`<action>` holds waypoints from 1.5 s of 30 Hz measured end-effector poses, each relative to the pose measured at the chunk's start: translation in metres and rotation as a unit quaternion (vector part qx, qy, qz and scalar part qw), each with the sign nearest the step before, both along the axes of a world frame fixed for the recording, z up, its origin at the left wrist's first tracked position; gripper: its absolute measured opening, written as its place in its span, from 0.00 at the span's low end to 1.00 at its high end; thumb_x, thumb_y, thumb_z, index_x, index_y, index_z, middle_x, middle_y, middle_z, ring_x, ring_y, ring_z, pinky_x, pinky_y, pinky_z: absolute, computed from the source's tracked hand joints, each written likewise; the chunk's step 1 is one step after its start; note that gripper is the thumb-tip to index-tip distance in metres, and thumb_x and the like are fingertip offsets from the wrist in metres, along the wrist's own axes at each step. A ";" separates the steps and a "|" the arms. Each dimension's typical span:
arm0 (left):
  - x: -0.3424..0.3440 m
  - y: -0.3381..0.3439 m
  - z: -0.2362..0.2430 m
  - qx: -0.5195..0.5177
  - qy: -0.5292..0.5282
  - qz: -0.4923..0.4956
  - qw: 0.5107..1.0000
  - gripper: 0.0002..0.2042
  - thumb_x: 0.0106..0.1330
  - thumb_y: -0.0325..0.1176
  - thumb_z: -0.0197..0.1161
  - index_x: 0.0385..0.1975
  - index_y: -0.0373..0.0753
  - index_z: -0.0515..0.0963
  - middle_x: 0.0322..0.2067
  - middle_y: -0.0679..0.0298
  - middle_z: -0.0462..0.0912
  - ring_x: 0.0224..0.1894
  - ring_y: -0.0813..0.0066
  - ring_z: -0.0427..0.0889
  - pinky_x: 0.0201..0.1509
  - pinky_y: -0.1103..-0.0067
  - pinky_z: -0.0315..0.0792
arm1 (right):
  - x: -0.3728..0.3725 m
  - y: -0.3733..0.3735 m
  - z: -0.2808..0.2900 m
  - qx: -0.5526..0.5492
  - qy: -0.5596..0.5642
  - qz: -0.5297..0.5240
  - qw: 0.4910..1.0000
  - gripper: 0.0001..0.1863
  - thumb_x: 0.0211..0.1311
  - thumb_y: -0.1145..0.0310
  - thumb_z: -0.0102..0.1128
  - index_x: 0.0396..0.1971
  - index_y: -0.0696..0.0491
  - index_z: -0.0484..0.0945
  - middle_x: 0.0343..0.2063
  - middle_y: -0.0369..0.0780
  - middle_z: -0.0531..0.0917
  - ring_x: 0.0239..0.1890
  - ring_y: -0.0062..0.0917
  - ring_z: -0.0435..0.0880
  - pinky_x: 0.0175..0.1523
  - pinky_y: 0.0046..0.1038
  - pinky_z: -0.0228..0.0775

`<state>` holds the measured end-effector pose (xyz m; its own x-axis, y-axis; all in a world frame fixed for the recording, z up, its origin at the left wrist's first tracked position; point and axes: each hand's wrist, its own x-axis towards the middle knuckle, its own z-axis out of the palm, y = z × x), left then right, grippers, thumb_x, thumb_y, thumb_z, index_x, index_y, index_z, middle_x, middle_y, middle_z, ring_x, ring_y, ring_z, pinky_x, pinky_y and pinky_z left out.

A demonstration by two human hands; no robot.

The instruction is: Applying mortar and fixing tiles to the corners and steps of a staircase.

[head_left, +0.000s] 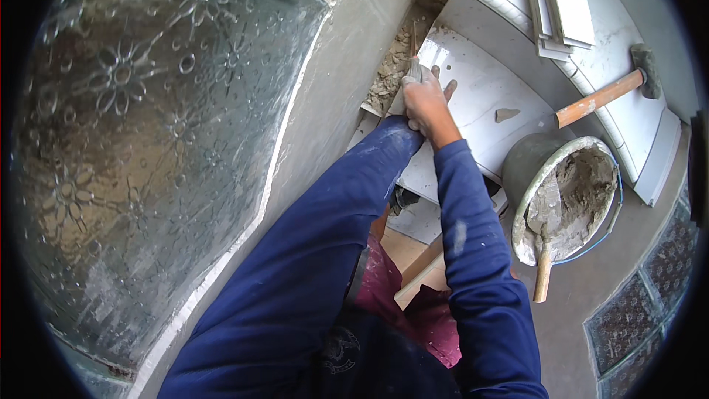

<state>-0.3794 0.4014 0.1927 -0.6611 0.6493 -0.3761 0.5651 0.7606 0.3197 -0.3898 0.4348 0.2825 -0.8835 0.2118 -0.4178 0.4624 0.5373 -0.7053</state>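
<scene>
My right hand (427, 103) is closed around a grey, mortar-coloured thing (416, 70) whose kind I cannot make out; a thin reddish tip shows above it. Mostly hidden behind that hand and its own dusty blue cuff is my left hand; what seem to be its fingers (450, 89) stretch out beside my right hand. Both are over the edge of a glossy white tile (480, 96), next to a rough gap of broken mortar (391, 77) along the wall. A small grey shard (507, 114) lies on the tile.
To the right, a bucket (521, 170) of wet mortar holds a wooden-handled trowel (544, 251). A mallet (602, 97) leans across the white step, with cut tile strips (557, 0) farther back. Patterned glass (148, 140) fills the left side beside a plastered ledge (317, 103).
</scene>
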 end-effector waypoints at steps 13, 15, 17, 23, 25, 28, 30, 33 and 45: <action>0.100 -0.035 0.083 0.289 -0.055 0.345 0.892 0.23 0.64 0.33 0.55 0.60 0.37 0.66 0.59 0.50 0.69 0.63 0.51 0.63 0.67 0.62 0.56 | 0.023 0.006 0.038 -0.128 -0.034 -0.074 0.988 0.24 0.65 0.63 0.49 0.60 0.55 0.71 0.54 0.50 0.78 0.57 0.39 0.76 0.62 0.32 0.63; 0.104 -0.075 0.078 0.260 -0.087 0.423 0.864 0.21 0.63 0.27 0.54 0.57 0.31 0.70 0.50 0.48 0.77 0.54 0.51 0.74 0.60 0.67 0.66 | 0.029 -0.013 0.044 -0.097 -0.021 -0.016 0.995 0.24 0.66 0.65 0.50 0.59 0.59 0.71 0.54 0.49 0.78 0.57 0.36 0.77 0.62 0.29 0.63; 0.104 -0.105 0.064 0.297 -0.132 0.546 0.773 0.20 0.63 0.25 0.53 0.56 0.28 0.71 0.44 0.48 0.81 0.47 0.52 0.80 0.54 0.71 0.71 | 0.043 -0.011 0.039 -0.120 -0.008 -0.030 0.992 0.23 0.66 0.65 0.50 0.59 0.59 0.71 0.54 0.50 0.78 0.57 0.36 0.77 0.62 0.29 0.63; 0.039 -0.129 0.032 0.269 -0.137 0.646 0.701 0.17 0.65 0.29 0.54 0.50 0.27 0.75 0.44 0.49 0.82 0.44 0.63 0.81 0.49 0.75 0.73 | 0.067 -0.016 0.068 -0.130 0.025 -0.051 0.990 0.23 0.67 0.64 0.50 0.59 0.59 0.71 0.53 0.52 0.78 0.58 0.39 0.75 0.64 0.31 0.62; 0.024 -0.128 0.050 0.209 -0.171 0.602 0.751 0.17 0.65 0.32 0.54 0.48 0.26 0.77 0.42 0.48 0.83 0.44 0.58 0.83 0.49 0.73 0.74 | 0.088 -0.004 0.087 -0.134 0.052 -0.075 0.987 0.24 0.67 0.63 0.49 0.59 0.61 0.69 0.55 0.53 0.76 0.59 0.42 0.74 0.64 0.33 0.61; 0.021 -0.107 0.084 0.240 -0.061 0.568 0.785 0.18 0.64 0.33 0.55 0.49 0.25 0.76 0.41 0.47 0.84 0.45 0.58 0.83 0.50 0.72 0.73 | 0.145 0.027 0.136 -0.136 0.029 -0.074 0.988 0.25 0.68 0.62 0.50 0.60 0.61 0.68 0.56 0.54 0.75 0.60 0.42 0.73 0.65 0.32 0.60; 0.014 -0.098 0.087 0.248 -0.059 0.561 0.788 0.19 0.62 0.33 0.57 0.48 0.22 0.75 0.40 0.45 0.83 0.46 0.60 0.83 0.50 0.73 0.73 | 0.185 0.036 0.153 -0.123 0.026 -0.072 0.989 0.25 0.68 0.62 0.51 0.60 0.61 0.68 0.56 0.55 0.74 0.61 0.42 0.73 0.65 0.32 0.61; -0.015 -0.097 0.056 0.198 -0.090 0.683 0.697 0.24 0.61 0.35 0.63 0.49 0.18 0.72 0.45 0.41 0.80 0.48 0.60 0.82 0.50 0.73 0.73 | 0.222 0.027 0.150 -0.141 0.015 -0.047 0.989 0.26 0.66 0.62 0.52 0.61 0.59 0.67 0.56 0.54 0.75 0.60 0.43 0.74 0.64 0.32 0.62; -0.075 -0.009 0.002 0.063 -0.098 0.788 0.604 0.32 0.59 0.51 0.65 0.52 0.26 0.73 0.56 0.41 0.72 0.58 0.51 0.72 0.61 0.65 0.68 | 0.221 0.051 0.126 -0.133 -0.115 -0.015 0.984 0.29 0.63 0.57 0.54 0.63 0.48 0.67 0.35 0.59 0.81 0.41 0.56 0.79 0.47 0.45 0.71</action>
<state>-0.4544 0.3927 0.1945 -0.4457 -0.6977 -0.5609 -0.8882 0.2664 0.3744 -0.1689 0.4861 0.4088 -0.7543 0.0929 -0.6499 0.6390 0.3310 -0.6943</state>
